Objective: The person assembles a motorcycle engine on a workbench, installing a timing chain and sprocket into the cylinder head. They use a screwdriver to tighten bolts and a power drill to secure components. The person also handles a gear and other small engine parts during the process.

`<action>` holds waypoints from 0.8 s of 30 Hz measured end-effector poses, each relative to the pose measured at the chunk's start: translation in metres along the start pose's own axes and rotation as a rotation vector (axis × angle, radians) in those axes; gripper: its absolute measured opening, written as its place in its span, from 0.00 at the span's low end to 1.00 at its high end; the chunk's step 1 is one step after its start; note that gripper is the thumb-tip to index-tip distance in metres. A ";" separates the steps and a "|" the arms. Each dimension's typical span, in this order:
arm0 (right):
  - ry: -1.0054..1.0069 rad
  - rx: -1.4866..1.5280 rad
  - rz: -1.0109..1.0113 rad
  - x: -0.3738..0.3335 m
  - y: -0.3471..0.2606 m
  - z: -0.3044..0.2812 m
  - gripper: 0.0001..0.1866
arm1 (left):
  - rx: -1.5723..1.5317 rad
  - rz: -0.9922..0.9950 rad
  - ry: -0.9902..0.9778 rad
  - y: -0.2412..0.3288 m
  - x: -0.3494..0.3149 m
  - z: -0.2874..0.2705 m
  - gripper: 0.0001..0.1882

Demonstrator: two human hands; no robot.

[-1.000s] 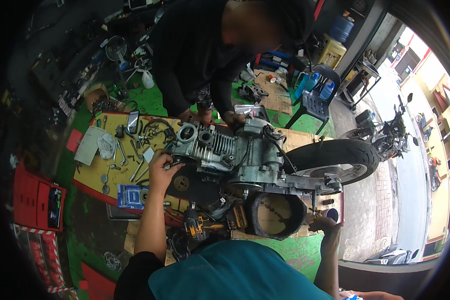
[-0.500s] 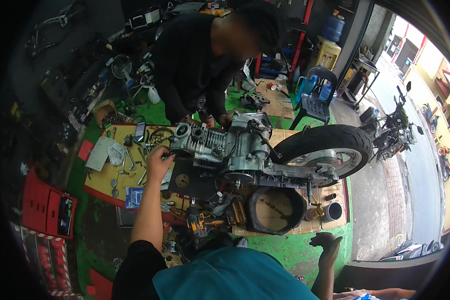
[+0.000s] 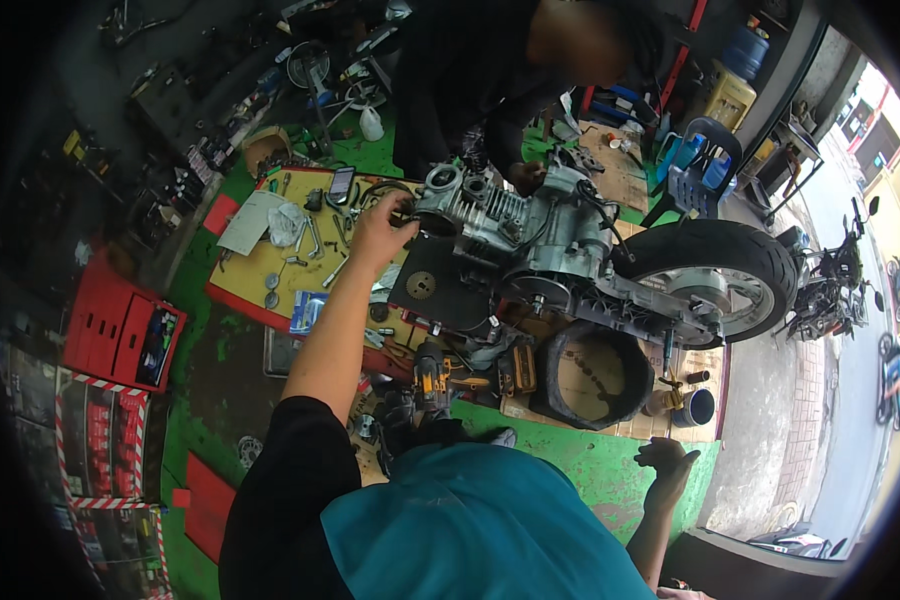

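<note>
A scooter engine (image 3: 560,228) with its rear wheel (image 3: 710,268) lies across the work table. My left hand (image 3: 382,235) is at the left end of the engine, at the cylinder, with thumb and fingers curled around its edge. The fingertips are partly hidden there. Off to the right, past the table's near edge, my right hand (image 3: 667,462) hangs in the air with fingers apart, holding nothing. On the far side, a person in dark clothes (image 3: 460,80) leans over and has a hand (image 3: 525,178) at the engine.
Hand tools and a phone (image 3: 342,185) lie on the yellow table top (image 3: 242,268). A cordless impact driver (image 3: 432,372), a black-rimmed round tub (image 3: 645,385) and a dark cup (image 3: 697,407) sit along the near side. A plastic chair (image 3: 700,175) and a red tool cabinet (image 3: 120,325) stand around.
The view has shifted, so the table and engine appear higher and further right. My left hand stays at the engine's end; my right hand remains open. A rider has appeared on the street.
</note>
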State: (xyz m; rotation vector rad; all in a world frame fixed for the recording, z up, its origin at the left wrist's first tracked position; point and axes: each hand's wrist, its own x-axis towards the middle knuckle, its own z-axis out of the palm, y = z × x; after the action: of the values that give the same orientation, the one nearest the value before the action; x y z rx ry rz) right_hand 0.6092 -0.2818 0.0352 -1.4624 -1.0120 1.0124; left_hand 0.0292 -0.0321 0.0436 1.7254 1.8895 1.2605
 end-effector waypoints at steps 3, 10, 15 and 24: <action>-0.053 0.006 0.003 0.003 -0.003 0.022 0.48 | 0.013 0.044 0.032 -0.007 0.001 -0.001 0.30; -0.206 -0.034 -0.011 -0.001 -0.008 0.093 0.50 | 0.010 0.136 -0.072 0.001 0.012 -0.012 0.34; -0.346 -0.071 -0.032 -0.010 -0.026 0.171 0.51 | -0.054 0.288 -0.090 0.001 0.023 -0.018 0.39; -0.596 -0.244 -0.041 -0.009 -0.060 0.344 0.19 | -0.325 0.299 -0.238 -0.009 0.037 -0.015 0.41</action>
State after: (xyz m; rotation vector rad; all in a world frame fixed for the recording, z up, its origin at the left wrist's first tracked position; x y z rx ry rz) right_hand 0.2738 -0.1889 0.0606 -1.3463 -1.6305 1.3719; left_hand 0.0034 -0.0030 0.0579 1.9219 1.2514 1.3080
